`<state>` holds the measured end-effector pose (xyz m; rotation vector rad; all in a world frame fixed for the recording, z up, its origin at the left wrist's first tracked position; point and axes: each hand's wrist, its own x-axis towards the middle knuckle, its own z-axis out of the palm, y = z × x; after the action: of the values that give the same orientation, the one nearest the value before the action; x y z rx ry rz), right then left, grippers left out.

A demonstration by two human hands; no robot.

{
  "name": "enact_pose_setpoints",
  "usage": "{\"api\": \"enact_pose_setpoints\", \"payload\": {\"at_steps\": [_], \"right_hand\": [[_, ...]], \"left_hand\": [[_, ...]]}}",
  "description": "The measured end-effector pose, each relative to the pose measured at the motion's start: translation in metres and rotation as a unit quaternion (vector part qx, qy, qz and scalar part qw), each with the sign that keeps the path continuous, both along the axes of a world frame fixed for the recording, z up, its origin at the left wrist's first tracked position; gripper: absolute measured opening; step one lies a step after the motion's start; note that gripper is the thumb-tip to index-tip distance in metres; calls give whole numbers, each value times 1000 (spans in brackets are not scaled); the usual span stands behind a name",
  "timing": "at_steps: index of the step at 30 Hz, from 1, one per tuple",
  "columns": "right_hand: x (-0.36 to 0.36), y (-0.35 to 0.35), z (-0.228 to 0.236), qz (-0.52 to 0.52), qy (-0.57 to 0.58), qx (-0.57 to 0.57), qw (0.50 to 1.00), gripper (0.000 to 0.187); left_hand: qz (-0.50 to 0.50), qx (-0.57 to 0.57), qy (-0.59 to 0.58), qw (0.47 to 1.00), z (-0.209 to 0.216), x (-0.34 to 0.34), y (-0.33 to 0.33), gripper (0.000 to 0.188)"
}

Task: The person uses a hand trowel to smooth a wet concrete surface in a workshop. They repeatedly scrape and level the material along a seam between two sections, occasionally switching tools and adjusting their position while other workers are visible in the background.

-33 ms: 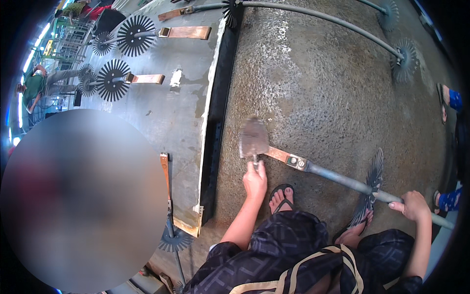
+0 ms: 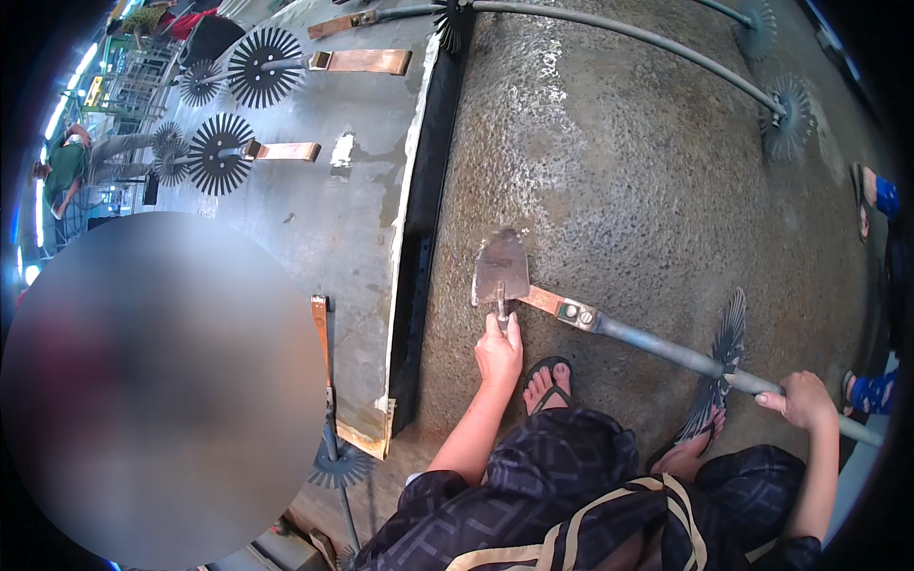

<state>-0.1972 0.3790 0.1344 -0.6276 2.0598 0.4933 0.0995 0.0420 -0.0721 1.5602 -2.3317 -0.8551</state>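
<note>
My left hand (image 2: 499, 350) is closed round the short handle of a trowel (image 2: 501, 267) with a flat, worn, greyish-brown blade. The blade's tip points away from me, above the rough floor. Beside the blade's lower right edge lies the copper strip (image 2: 543, 300) at the end of a grey metal rod (image 2: 657, 346); I cannot tell whether they touch. Bolts on a clamp join strip and rod. Farther along, the rod passes through a dark slotted disc (image 2: 731, 333), seen nearly edge-on. My right hand (image 2: 807, 400) grips the rod beyond that disc, at the right.
At left stands a grey metal-topped table (image 2: 367, 257) with a dark side. More rods with slotted discs (image 2: 221, 155) and copper strips (image 2: 362, 62) rest on it. Another rod (image 2: 628, 38) spans from table to floor. Bystanders' feet (image 2: 862, 200) show at right; a person (image 2: 67, 171) stands far left.
The trowel and my left hand have shifted slightly right, and the blade looks sharper than before. My right hand and the rod have stayed in place.
</note>
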Motion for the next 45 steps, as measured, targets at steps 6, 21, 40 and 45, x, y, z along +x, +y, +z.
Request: {"api": "enact_pose_setpoints", "payload": {"at_steps": [6, 21, 40, 45], "right_hand": [[0, 15, -10, 10, -36, 4, 999, 86], [-3, 20, -10, -47, -92, -15, 995, 94], [2, 6, -16, 8, -59, -18, 998, 91], [-2, 9, -13, -1, -55, -9, 998, 93]], "left_hand": [[75, 66, -37, 994, 22, -19, -11, 31], [-43, -58, 27, 997, -14, -17, 3, 41], [116, 39, 35, 992, -4, -17, -27, 32], [17, 66, -17, 998, -2, -10, -9, 30]]}}
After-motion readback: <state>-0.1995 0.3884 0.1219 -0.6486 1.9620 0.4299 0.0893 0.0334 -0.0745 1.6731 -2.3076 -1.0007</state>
